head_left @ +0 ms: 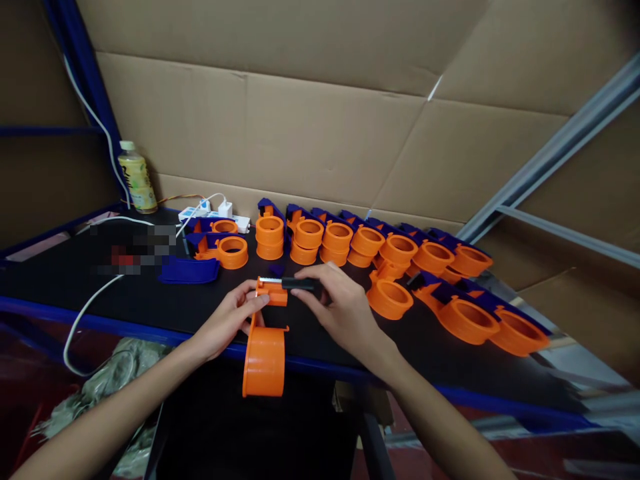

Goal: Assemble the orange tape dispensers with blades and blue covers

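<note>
My left hand (227, 323) grips an orange plastic tape dispenser body (265, 360) at its upper end, with the round hub hanging down in front of the table edge. My right hand (345, 313) is closed on a black piece (300, 285), pinched between thumb and fingers. A toothed metal blade (271, 280) sticks out from the black piece toward the left and lies along the top end of the orange body. Whether the blade touches the body I cannot tell. Just behind the blade, a small dark blue part (276, 270) rests on the black tabletop.
Stacked orange and blue tape dispensers (336, 240) stand in a row at the back and right; several more (470, 320) lie in front. A blue part (190, 270), white power strip (215, 217) and bottle (137, 179) are on the left. A white cable (83, 317) hangs over the edge.
</note>
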{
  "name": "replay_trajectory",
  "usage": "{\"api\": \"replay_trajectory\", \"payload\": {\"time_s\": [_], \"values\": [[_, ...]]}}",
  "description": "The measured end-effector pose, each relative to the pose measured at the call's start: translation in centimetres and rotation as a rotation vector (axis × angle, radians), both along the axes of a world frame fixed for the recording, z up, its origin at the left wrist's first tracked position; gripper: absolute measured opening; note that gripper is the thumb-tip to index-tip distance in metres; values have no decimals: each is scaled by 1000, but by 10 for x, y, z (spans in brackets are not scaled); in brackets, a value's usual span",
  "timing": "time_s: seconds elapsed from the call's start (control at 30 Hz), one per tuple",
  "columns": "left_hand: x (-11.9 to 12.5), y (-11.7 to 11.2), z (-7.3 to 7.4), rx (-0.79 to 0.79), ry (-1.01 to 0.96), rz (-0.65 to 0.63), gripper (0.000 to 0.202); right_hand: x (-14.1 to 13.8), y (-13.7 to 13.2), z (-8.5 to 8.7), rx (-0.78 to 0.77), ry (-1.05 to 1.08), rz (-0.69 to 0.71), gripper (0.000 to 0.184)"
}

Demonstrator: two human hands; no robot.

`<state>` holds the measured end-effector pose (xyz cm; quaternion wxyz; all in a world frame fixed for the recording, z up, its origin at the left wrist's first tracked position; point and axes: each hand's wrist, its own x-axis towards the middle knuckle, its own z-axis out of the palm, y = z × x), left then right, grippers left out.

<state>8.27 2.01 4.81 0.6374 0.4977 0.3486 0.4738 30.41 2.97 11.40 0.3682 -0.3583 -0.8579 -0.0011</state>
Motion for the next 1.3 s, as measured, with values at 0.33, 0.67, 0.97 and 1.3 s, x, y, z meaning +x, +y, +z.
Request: {"api": "replay_trajectory", "payload": {"time_s": [0.33, 0.67, 0.97, 1.3], "values": [[-1, -2, 3, 78, 40, -54, 33, -28, -4, -30, 92, 6, -51, 26], [0, -5, 5, 47, -39, -7, 37, -30, -18, -35, 126, -49, 39, 38], [-7, 1, 10, -155, -278, 42, 36, 11, 24, -6, -93, -234, -12, 50], [-8, 6, 8, -149, -262, 11, 27, 44, 68, -23, -294, -421, 74, 51]]}}
